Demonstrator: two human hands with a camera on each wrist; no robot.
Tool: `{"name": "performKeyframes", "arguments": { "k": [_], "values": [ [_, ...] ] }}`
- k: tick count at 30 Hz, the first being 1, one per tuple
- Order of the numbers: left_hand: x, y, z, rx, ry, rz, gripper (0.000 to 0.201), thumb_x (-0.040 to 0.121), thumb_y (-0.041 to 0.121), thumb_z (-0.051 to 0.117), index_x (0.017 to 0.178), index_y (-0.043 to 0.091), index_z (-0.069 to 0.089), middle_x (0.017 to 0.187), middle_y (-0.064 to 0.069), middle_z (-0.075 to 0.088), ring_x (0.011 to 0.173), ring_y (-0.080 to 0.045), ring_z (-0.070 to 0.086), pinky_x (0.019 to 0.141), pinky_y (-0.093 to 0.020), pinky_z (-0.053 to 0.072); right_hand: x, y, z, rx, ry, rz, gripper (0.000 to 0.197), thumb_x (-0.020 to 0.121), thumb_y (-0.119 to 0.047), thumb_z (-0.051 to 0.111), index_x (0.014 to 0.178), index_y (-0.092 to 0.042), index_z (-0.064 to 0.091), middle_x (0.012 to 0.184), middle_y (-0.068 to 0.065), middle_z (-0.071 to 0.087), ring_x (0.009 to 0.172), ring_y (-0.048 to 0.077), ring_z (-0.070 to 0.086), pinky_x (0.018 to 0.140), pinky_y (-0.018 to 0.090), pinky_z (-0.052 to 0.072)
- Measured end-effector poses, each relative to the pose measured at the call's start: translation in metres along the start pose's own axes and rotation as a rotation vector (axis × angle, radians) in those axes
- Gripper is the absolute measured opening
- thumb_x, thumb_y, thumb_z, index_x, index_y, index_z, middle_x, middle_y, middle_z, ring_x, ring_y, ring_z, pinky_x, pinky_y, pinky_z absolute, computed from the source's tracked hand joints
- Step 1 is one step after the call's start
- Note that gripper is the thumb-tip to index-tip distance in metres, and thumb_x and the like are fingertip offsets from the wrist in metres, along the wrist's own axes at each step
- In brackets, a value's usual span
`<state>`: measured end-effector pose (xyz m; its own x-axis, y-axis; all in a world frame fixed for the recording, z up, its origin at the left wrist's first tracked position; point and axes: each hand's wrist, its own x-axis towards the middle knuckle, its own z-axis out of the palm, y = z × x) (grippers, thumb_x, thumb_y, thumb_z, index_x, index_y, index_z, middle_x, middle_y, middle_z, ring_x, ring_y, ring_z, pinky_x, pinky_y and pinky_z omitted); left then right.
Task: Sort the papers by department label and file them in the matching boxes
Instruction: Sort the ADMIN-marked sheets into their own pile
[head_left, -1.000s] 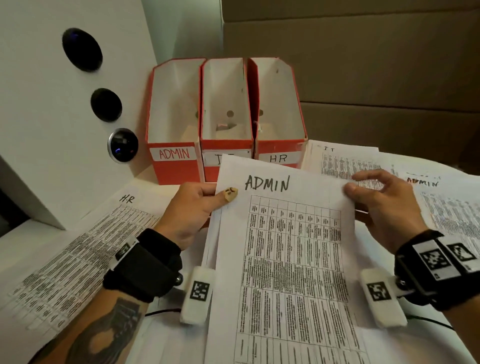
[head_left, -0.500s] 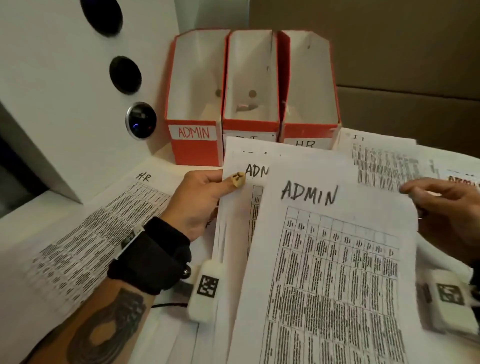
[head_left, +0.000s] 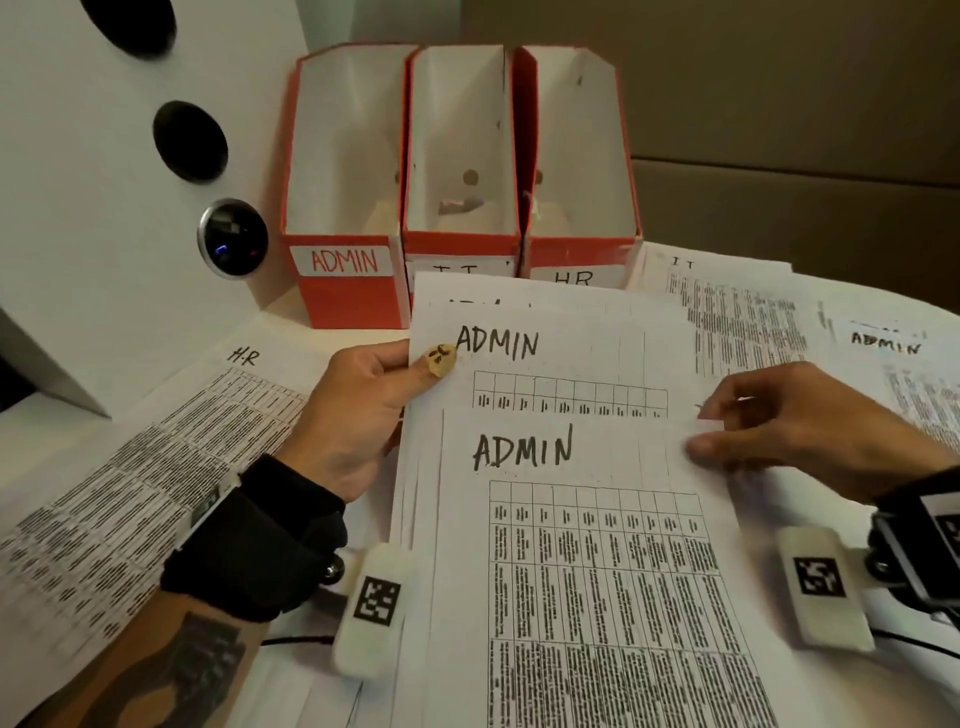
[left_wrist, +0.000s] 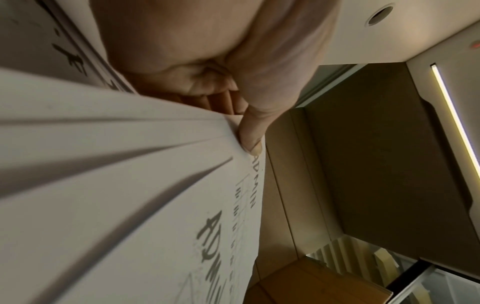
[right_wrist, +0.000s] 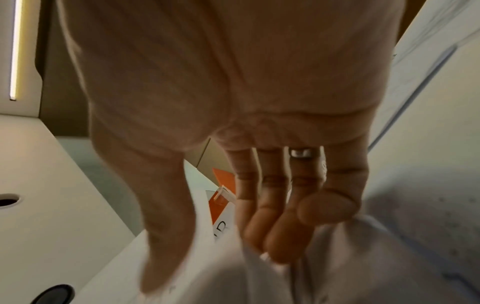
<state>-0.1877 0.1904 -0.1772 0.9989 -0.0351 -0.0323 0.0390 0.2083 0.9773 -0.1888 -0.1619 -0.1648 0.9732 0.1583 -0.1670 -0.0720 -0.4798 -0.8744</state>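
Note:
Three red file boxes stand at the back: ADMIN (head_left: 343, 260), IT (head_left: 460, 244) and HR (head_left: 576, 260). My left hand (head_left: 415, 364) grips a stack of ADMIN papers (head_left: 545, 358) at its upper left corner, thumb (left_wrist: 250, 142) on top. One ADMIN sheet (head_left: 571, 545) lies on the stack, set lower than the sheet beneath. My right hand (head_left: 701, 431) pinches that sheet's right edge; in the right wrist view the thumb (right_wrist: 161, 267) lies over the paper and the fingers (right_wrist: 272, 236) sit behind it.
An HR sheet (head_left: 156, 467) lies flat at the left. An IT sheet (head_left: 727, 312) and another ADMIN sheet (head_left: 893, 374) are spread at the right. A white panel (head_left: 78, 234) with round black holes rises at the left, close to the ADMIN box.
My right hand slid the top ADMIN sheet off to the right and down, baring another ADMIN sheet, then brought it back left onto the stack. My left hand kept its hold.

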Motion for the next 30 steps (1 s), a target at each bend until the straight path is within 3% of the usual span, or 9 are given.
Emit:
{"name": "performKeyframes", "arguments": {
  "k": [2, 8, 13, 18, 20, 24, 26, 28, 30],
  "values": [
    [0.000, 0.000, 0.000, -0.023, 0.013, 0.001, 0.036, 0.095, 0.012, 0.068, 0.130, 0.005, 0.071, 0.120, -0.012, 0.078, 0.110, -0.027, 0.077, 0.089, -0.036, 0.064, -0.002, -0.002, -0.002, -0.057, 0.001, -0.016, 0.057, 0.042, -0.046, 0.100, 0.074, -0.004, 0.078, 0.074, 0.021, 0.074, 0.062, 0.025, 0.066, 0.054, 0.025, 0.053],
    [0.000, 0.000, -0.001, 0.024, 0.042, 0.106, 0.068, 0.098, -0.004, 0.064, 0.146, 0.041, 0.050, 0.111, -0.013, 0.080, 0.102, -0.028, 0.079, 0.082, -0.041, 0.066, -0.007, -0.007, -0.006, -0.014, 0.128, -0.104, 0.021, 0.064, -0.020, 0.085, 0.081, -0.006, 0.083, 0.077, 0.012, 0.078, 0.066, 0.020, 0.072, 0.057, 0.023, 0.059],
    [0.002, -0.002, -0.003, 0.246, 0.053, 0.081, 0.033, 0.102, 0.001, 0.059, 0.108, 0.022, 0.084, 0.112, -0.002, 0.082, 0.114, -0.024, 0.075, 0.106, -0.046, 0.054, -0.004, -0.004, -0.009, 0.171, 0.222, -0.151, 0.017, 0.066, -0.011, 0.080, 0.080, -0.003, 0.082, 0.087, 0.026, 0.077, 0.067, 0.023, 0.073, 0.062, 0.022, 0.062],
    [-0.006, 0.006, 0.004, 0.176, -0.072, 0.006, 0.036, 0.086, 0.050, 0.067, 0.097, 0.021, 0.087, 0.105, -0.005, 0.082, 0.092, -0.018, 0.077, 0.075, -0.031, 0.058, 0.001, 0.003, -0.008, 0.256, 0.184, -0.155, 0.082, 0.026, -0.053, 0.104, 0.091, -0.008, 0.082, 0.088, 0.023, 0.078, 0.077, 0.030, 0.078, 0.068, 0.028, 0.065],
    [-0.006, 0.008, 0.004, 0.157, -0.052, 0.018, 0.044, 0.079, 0.057, 0.067, 0.092, 0.020, 0.087, 0.101, -0.005, 0.083, 0.084, -0.016, 0.078, 0.068, -0.028, 0.060, 0.003, 0.005, -0.009, 0.275, 0.185, -0.135, 0.088, 0.024, -0.048, 0.105, 0.095, -0.004, 0.079, 0.090, 0.025, 0.078, 0.084, 0.039, 0.078, 0.072, 0.036, 0.066],
    [-0.002, 0.002, -0.002, 0.228, 0.011, 0.115, 0.024, 0.082, 0.037, 0.077, 0.093, 0.017, 0.087, 0.103, -0.006, 0.083, 0.100, -0.020, 0.078, 0.092, -0.038, 0.058, 0.004, 0.007, -0.010, 0.309, 0.240, -0.194, 0.068, 0.038, -0.038, 0.104, 0.085, 0.000, 0.072, 0.089, 0.027, 0.077, 0.084, 0.039, 0.078, 0.073, 0.037, 0.066],
    [0.001, -0.001, -0.005, 0.215, 0.096, 0.121, 0.017, 0.085, 0.030, 0.079, 0.092, 0.018, 0.087, 0.101, -0.005, 0.083, 0.097, -0.019, 0.077, 0.083, -0.031, 0.057, 0.004, 0.008, -0.016, 0.386, 0.269, -0.248, 0.043, 0.050, -0.021, 0.093, 0.078, 0.001, 0.070, 0.094, 0.023, 0.077, 0.093, 0.035, 0.078, 0.082, 0.041, 0.064],
    [0.003, -0.002, -0.007, 0.171, 0.157, 0.119, 0.020, 0.088, 0.025, 0.080, 0.101, 0.012, 0.085, 0.103, -0.007, 0.082, 0.102, -0.023, 0.078, 0.088, -0.036, 0.059, 0.000, 0.012, -0.027, 0.479, 0.169, -0.320, 0.037, 0.051, -0.019, 0.093, 0.072, -0.005, 0.066, 0.095, 0.018, 0.078, 0.098, 0.029, 0.077, 0.087, 0.039, 0.063],
    [0.001, 0.000, -0.006, 0.144, 0.166, 0.125, 0.023, 0.087, 0.023, 0.080, 0.105, 0.008, 0.083, 0.104, -0.008, 0.082, 0.105, -0.026, 0.078, 0.099, -0.042, 0.058, -0.004, 0.015, -0.036, 0.546, 0.025, -0.353, 0.047, 0.052, -0.024, 0.101, 0.073, -0.010, 0.061, 0.077, 0.012, 0.073, 0.079, 0.026, 0.073, 0.075, 0.036, 0.063]
  ]
}}
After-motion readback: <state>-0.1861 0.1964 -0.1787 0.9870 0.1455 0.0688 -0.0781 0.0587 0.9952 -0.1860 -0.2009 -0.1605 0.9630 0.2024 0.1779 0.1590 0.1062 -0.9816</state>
